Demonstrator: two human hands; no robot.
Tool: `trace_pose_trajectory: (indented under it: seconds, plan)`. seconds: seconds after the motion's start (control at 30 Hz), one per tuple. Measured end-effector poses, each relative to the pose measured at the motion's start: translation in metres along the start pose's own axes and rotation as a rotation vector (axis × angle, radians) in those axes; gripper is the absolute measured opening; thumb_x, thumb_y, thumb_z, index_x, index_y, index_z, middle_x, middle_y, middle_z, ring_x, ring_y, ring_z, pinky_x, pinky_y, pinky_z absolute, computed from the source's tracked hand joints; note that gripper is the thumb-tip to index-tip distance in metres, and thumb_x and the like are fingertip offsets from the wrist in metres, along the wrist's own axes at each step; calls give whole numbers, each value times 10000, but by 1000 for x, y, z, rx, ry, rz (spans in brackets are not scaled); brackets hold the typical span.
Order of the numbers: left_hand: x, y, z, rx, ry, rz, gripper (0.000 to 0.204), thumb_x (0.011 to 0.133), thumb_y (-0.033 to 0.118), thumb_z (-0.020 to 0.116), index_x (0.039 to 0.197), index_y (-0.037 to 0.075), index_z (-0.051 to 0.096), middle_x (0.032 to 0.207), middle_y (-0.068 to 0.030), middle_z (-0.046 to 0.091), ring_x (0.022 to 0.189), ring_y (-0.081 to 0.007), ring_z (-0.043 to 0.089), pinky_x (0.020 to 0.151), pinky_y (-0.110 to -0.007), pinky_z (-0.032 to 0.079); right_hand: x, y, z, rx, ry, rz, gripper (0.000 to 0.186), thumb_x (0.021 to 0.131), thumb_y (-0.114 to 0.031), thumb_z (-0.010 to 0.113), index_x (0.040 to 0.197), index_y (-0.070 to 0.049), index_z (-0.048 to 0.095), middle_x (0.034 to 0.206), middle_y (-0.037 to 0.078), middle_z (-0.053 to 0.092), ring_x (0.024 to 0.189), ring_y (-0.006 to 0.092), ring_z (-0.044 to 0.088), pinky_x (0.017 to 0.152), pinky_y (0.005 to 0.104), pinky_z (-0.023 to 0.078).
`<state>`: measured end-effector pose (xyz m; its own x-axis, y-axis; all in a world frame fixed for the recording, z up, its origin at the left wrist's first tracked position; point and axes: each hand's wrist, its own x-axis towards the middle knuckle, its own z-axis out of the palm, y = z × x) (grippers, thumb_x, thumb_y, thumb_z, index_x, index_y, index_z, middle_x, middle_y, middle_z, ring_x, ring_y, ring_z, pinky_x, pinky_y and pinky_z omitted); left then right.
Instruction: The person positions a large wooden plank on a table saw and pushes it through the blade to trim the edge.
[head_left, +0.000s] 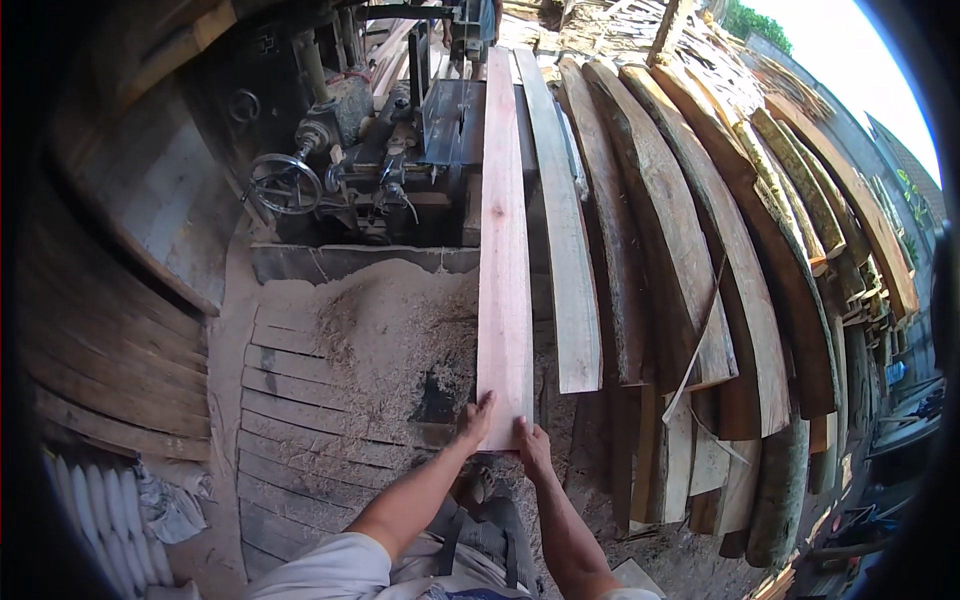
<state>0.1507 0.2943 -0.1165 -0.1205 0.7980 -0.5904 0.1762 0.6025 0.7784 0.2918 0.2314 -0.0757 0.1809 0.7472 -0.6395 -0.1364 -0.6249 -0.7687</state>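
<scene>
A long, pale pinkish plank (pixel 506 250) runs away from me, its far part lying over the dark machine table (pixel 455 125). My left hand (pixel 474 420) grips the plank's left edge close to its near end, thumb on top. At the near right corner, my right hand (pixel 535 447) holds the same plank, thumb on top and the other fingers hidden below. Just right of it lies a second sawn plank (pixel 567 260), greyer and apart from my hands.
A handwheel (pixel 284 184) juts from the machine at left. Sawdust (pixel 390 310) is heaped on the slatted wooden floor (pixel 300 440). Several bark-edged slabs (pixel 670 220) are stacked along the right. A thin wood strip (pixel 700 345) hangs across their near ends. Wooden boards (pixel 120 350) stand at far left.
</scene>
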Motion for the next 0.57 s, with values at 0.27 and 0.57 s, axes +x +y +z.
trace_pose_trajectory:
  seconds: [0.27,0.57]
  plan:
    - [-207,-171,-65,-251,-156,-94,661,797,544,713,1181,9,650,1127,-109,666,1024,-207,626,854,-352,503,-184,186,7,23,-68,38,549,953,-510,524,1148,0,572,965,99,638,846,209,650,678,348,559]
    - [-478,-385,-96,-110,40,-105,589,776,483,771,1102,-1,689,1026,-96,699,943,-182,646,796,-311,505,-296,286,-45,57,-67,18,775,921,-659,420,1489,-141,320,1302,219,537,1080,316,577,912,482,454]
